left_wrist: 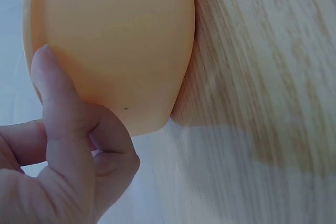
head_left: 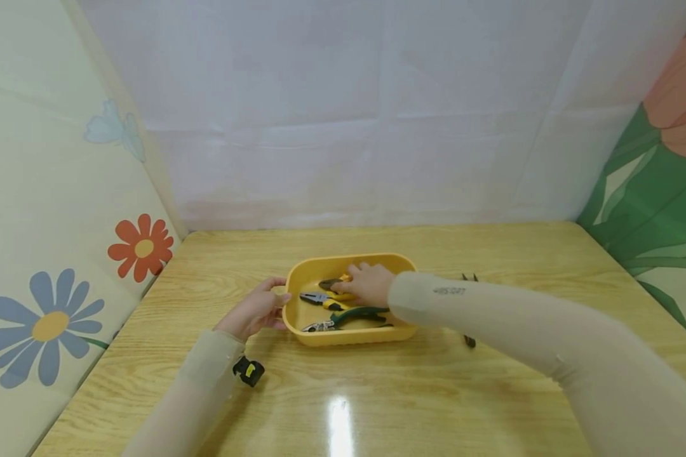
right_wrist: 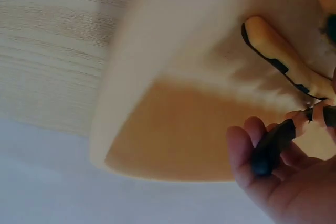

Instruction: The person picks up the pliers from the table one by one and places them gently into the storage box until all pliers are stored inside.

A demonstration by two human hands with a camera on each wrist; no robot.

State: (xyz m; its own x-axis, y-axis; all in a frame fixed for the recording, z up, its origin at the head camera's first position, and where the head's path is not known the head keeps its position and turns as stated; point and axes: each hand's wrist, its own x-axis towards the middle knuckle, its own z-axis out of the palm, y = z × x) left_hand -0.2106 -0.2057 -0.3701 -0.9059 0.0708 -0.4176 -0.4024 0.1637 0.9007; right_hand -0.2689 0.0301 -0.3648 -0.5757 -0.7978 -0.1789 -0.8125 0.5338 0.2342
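A yellow plastic bin (head_left: 351, 340) sits on the table with several pliers in it. At its left end my left hand (head_left: 257, 311) grips the rim, the thumb (left_wrist: 55, 85) lying against the wall in the left wrist view. My right hand (head_left: 368, 284) reaches inside and holds pliers (head_left: 328, 284) by a handle; in the right wrist view the fingers curl round that dark handle (right_wrist: 273, 148). Beside them lie pliers with yellow-and-black handles (head_left: 314, 298) and pliers with green handles (head_left: 357, 313). The right hand and sleeve hide part of the tools.
A dark tool (head_left: 469, 341) lies on the wooden table (head_left: 377, 393) right of the bin, partly covered by the right forearm. A black strap with a yellow mark (head_left: 250, 370) is at the left wrist. White cloth (head_left: 343, 127) hangs behind the table, flower-printed cloth (head_left: 46, 190) at the left.
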